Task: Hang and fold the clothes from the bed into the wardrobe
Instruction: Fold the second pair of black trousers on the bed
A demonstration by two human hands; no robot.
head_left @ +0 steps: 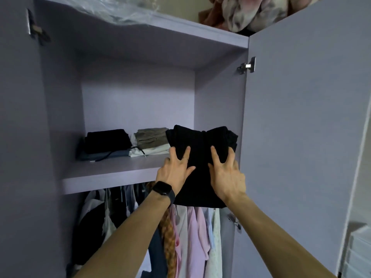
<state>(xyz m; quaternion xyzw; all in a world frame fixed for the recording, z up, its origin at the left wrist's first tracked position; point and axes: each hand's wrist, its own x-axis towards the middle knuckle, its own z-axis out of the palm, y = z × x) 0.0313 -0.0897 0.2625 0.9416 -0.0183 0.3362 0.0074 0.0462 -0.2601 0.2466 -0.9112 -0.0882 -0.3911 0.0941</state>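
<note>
A folded black garment (200, 141) lies tilted at the right end of the wardrobe shelf (112, 173); its near end overhangs the shelf's front edge. My left hand (176, 169), with a dark watch on the wrist, presses flat on the garment's left half with fingers spread. On its right half my right hand (226, 173) presses the same way, fingers straight. Both thumbs point inward and lie on the cloth. I cannot tell if the outer fingers wrap round its edges.
Two folded stacks sit further left on the shelf: a black-topped stack (107, 141) and a khaki-topped stack (150, 140). Below it, several clothes (192, 237) hang from a rail. The open right door (305, 137) stands close beside my right hand. A blanket (251, 13) lies on top.
</note>
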